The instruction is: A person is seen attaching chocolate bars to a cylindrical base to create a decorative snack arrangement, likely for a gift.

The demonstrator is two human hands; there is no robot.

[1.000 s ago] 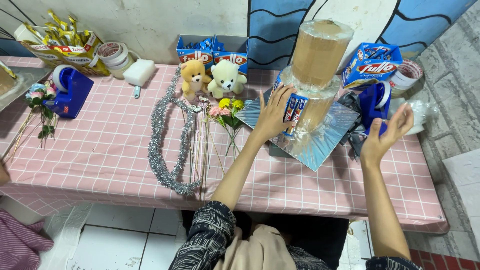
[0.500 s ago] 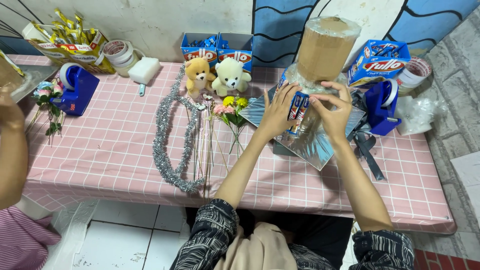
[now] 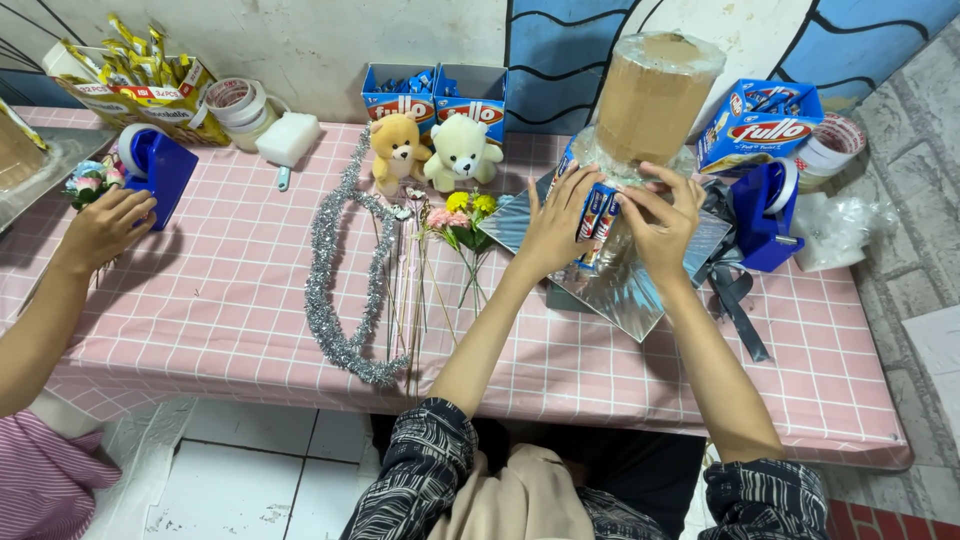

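both hands (image 3: 610, 225) press blue snack sticks (image 3: 598, 212) against the cardboard cylinder (image 3: 650, 100).

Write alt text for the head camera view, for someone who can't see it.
Both hands, left hand and right hand, press small snack packets against a wrapped cardboard cylinder on silver foil, on a pink checked table. Silver tinsel, two teddy bears and another person's hand lie to the left.
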